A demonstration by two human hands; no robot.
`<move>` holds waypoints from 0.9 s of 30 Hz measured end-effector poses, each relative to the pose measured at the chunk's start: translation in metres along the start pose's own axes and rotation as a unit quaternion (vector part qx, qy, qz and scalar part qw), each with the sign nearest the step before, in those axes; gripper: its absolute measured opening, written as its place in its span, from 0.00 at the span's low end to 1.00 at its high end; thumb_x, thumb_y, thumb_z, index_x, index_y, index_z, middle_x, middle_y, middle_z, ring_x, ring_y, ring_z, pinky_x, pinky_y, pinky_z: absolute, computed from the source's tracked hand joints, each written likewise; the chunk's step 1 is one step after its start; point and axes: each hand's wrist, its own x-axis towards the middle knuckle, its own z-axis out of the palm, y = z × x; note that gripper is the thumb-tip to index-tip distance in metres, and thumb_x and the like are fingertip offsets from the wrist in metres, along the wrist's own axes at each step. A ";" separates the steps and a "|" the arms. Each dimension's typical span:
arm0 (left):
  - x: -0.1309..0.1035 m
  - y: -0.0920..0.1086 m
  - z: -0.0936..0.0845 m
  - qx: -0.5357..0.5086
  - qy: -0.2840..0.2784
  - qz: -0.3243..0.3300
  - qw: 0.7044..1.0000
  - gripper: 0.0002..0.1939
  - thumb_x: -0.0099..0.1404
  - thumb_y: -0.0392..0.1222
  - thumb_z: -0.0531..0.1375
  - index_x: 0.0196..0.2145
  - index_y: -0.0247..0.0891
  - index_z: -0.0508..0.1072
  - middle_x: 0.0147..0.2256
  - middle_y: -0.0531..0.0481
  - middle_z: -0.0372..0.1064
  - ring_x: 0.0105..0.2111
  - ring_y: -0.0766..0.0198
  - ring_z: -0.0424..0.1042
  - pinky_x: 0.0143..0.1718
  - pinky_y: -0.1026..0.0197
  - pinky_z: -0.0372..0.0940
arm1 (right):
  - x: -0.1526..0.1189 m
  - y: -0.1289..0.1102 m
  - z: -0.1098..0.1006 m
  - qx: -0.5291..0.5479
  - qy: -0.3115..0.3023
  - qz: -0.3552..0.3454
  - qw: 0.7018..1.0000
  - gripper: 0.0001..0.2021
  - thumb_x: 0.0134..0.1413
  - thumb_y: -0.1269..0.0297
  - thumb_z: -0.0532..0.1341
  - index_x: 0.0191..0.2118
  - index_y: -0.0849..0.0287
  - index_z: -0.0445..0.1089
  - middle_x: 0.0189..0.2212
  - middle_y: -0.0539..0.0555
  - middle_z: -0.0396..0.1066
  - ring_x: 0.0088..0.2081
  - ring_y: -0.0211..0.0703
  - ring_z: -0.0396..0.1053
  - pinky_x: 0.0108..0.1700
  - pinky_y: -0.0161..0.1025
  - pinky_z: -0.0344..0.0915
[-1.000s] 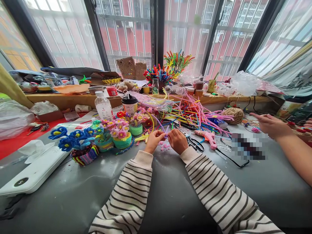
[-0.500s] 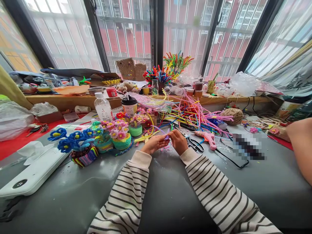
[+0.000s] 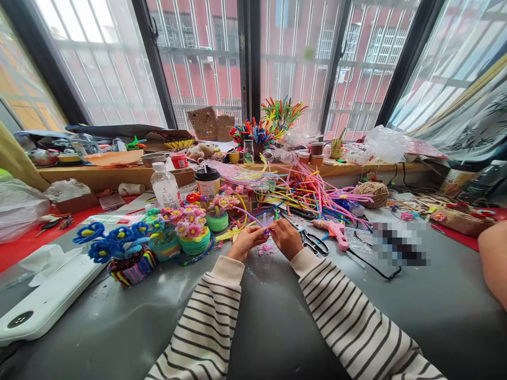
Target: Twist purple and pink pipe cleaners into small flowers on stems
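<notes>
Between my two hands is a purple pipe cleaner [image 3: 250, 216], with its long free end curving up to the left and a small bunched part at my fingertips. My left hand [image 3: 246, 241] pinches it from the left. From the right, my right hand [image 3: 285, 238] closes on the same purple piece, fingertips almost meeting the left ones. Pink fuzzy scraps [image 3: 265, 249] lie on the grey table [image 3: 269, 316] just below my hands. Black-handled scissors [image 3: 316, 243] rest beside my right hand, and a pink glue gun [image 3: 332, 232] lies further right.
Pots of pipe-cleaner flowers [image 3: 193, 232], a blue-flowered pot [image 3: 130, 264] and a white device [image 3: 47, 301] stand left. Behind are a bottle [image 3: 164, 184], a lidded cup [image 3: 207, 184], heaped pipe cleaners [image 3: 312, 187] and twine [image 3: 372, 194]. Another person's arm [image 3: 493, 258] shows at right.
My hands have turned, and the left fingers have closed from a flatter, open pose into a pinch. More of the purple strand now shows above them. The view has tilted slightly.
</notes>
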 end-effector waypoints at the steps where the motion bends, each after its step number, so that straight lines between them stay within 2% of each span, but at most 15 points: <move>1: 0.000 0.000 0.001 0.009 0.006 0.007 1.000 0.09 0.42 0.36 0.63 0.21 0.31 0.66 0.19 0.53 0.65 0.21 0.72 0.68 0.28 0.68 0.64 | 0.000 0.000 0.000 0.001 -0.001 0.007 1.000 0.10 0.52 0.68 0.48 0.30 0.61 0.65 0.28 0.55 0.64 0.33 0.39 0.60 0.35 0.35 0.59; 7: 0.002 -0.002 0.004 0.054 0.029 0.075 0.995 0.13 0.39 0.41 0.64 0.21 0.32 0.65 0.18 0.56 0.63 0.20 0.72 0.66 0.27 0.66 0.63 | 0.002 -0.003 -0.001 0.046 0.003 0.060 0.997 0.07 0.50 0.70 0.50 0.30 0.61 0.64 0.28 0.55 0.62 0.34 0.40 0.58 0.37 0.35 0.58; 11: 0.003 -0.004 0.003 0.121 0.035 0.142 0.982 0.12 0.41 0.43 0.62 0.21 0.32 0.65 0.19 0.55 0.63 0.20 0.70 0.65 0.28 0.64 0.63 | 0.001 -0.003 0.005 0.102 0.011 0.117 0.988 0.06 0.49 0.69 0.51 0.28 0.61 0.64 0.27 0.54 0.61 0.32 0.40 0.59 0.35 0.35 0.58; 13: 0.003 -0.004 0.002 0.194 0.051 0.187 0.962 0.10 0.44 0.44 0.60 0.21 0.33 0.66 0.19 0.54 0.63 0.20 0.69 0.65 0.27 0.64 0.62 | 0.000 -0.002 0.008 0.134 0.002 0.140 0.981 0.05 0.48 0.68 0.52 0.27 0.61 0.64 0.26 0.53 0.61 0.31 0.39 0.59 0.33 0.35 0.58; 16: 0.003 -0.004 0.002 0.313 0.086 0.275 0.905 0.07 0.46 0.42 0.58 0.21 0.36 0.67 0.20 0.53 0.64 0.22 0.67 0.63 0.28 0.64 0.59 | 0.001 0.001 0.011 0.182 -0.013 0.176 0.967 0.05 0.47 0.67 0.53 0.25 0.61 0.63 0.24 0.52 0.60 0.27 0.37 0.58 0.30 0.34 0.58; 19: 0.003 -0.004 0.001 0.375 0.095 0.341 0.857 0.03 0.49 0.39 0.57 0.22 0.38 0.68 0.22 0.52 0.64 0.25 0.67 0.62 0.31 0.65 0.57 | 0.003 0.003 0.011 0.244 -0.027 0.219 0.944 0.06 0.44 0.66 0.54 0.22 0.61 0.62 0.22 0.50 0.59 0.24 0.36 0.57 0.27 0.34 0.56; 21: 0.002 -0.004 0.001 0.389 0.087 0.355 0.845 0.02 0.50 0.38 0.56 0.23 0.40 0.68 0.23 0.51 0.64 0.25 0.66 0.62 0.31 0.65 0.56 | 0.006 0.004 0.010 0.297 -0.034 0.260 0.918 0.06 0.41 0.65 0.55 0.21 0.61 0.62 0.21 0.49 0.58 0.24 0.35 0.56 0.28 0.34 0.56; 23: 0.001 -0.003 0.002 0.387 0.082 0.355 0.847 0.03 0.50 0.37 0.55 0.22 0.41 0.69 0.24 0.51 0.64 0.27 0.65 0.62 0.32 0.64 0.55 | 0.008 0.004 0.009 0.363 -0.050 0.322 0.873 0.05 0.37 0.64 0.57 0.20 0.61 0.62 0.20 0.48 0.58 0.24 0.34 0.56 0.28 0.34 0.55; 27: -0.001 -0.002 0.005 0.360 0.080 0.345 0.863 0.02 0.48 0.38 0.57 0.20 0.41 0.69 0.23 0.50 0.65 0.29 0.63 0.62 0.34 0.64 0.56 | 0.009 0.003 0.007 0.504 -0.103 0.474 0.715 0.05 0.33 0.64 0.55 0.18 0.61 0.62 0.16 0.46 0.56 0.22 0.33 0.53 0.22 0.31 0.51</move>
